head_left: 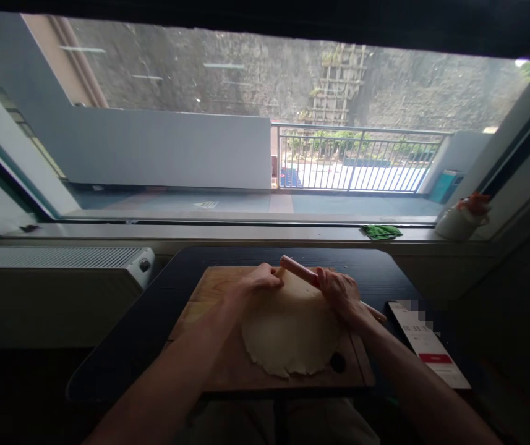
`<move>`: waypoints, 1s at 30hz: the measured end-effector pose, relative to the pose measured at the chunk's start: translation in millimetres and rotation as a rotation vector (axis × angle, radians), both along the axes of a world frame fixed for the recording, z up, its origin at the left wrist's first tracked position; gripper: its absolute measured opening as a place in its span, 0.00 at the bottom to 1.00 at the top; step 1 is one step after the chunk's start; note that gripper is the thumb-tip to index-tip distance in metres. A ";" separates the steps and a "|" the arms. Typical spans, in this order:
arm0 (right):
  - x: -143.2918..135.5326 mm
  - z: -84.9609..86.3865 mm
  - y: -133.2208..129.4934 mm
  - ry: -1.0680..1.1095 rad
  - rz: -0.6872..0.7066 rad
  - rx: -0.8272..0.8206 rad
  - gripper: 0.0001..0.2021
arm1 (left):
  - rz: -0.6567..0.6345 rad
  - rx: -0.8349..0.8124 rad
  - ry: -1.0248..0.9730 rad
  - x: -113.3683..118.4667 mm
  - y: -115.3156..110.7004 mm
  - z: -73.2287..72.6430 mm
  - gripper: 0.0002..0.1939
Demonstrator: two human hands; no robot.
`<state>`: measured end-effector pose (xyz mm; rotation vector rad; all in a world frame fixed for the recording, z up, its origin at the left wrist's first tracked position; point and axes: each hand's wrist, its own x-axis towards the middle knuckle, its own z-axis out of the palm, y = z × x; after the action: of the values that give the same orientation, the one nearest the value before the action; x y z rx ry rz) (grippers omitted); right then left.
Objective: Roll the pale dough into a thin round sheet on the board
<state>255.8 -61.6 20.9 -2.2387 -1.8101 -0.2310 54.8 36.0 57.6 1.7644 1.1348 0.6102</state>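
A wide, flat sheet of dough (292, 330) with a ragged near edge lies on a wooden cutting board (195, 309). At its far left edge, my left hand (265, 278) is closed, pinching a bit of the dough that looks lifted there. My right hand (340, 289) is wrapped round a rolling pin (296, 268), which slants across the far right side of the dough. The pin's left end sticks out near my left hand, and its other end shows past my right wrist. My right palm and part of the pin's middle are hidden.
The board rests on a dark table (148, 334). A phone (429, 346) with a lit screen lies to the right. On the windowsill are a green cloth (382, 232) and a white pot (457, 222). A radiator (60, 290) stands at the left.
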 end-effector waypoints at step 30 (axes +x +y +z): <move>-114.9 -1.0 110.5 -0.007 0.128 -0.106 0.20 | 0.334 0.111 -0.091 -95.8 -13.4 -58.4 0.27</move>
<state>140.8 48.9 19.9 -2.1811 -2.0047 -0.1209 -41.0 22.6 -0.8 1.6309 1.3655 0.9597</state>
